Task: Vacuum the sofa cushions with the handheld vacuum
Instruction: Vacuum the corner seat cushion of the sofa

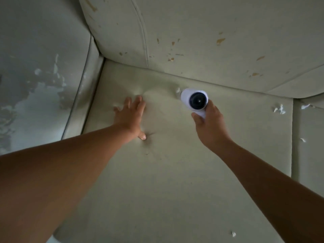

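Observation:
A pale beige seat cushion (166,181) fills the middle of the view. My left hand (130,117) lies flat on it with fingers spread, pressing a dent into the fabric. My right hand (209,126) grips the handle of a white handheld vacuum (194,99) with a dark round end facing the camera. The vacuum's nozzle points down at the cushion near the back seam, beside a white scrap (178,90). More white scraps (279,109) lie at the cushion's right edge, and one (233,234) sits near the front.
The back cushion (201,35) is worn, with brown flaked patches. The left armrest (38,76) is peeling. A second seat cushion (308,137) adjoins on the right, with white scraps (305,106) on it.

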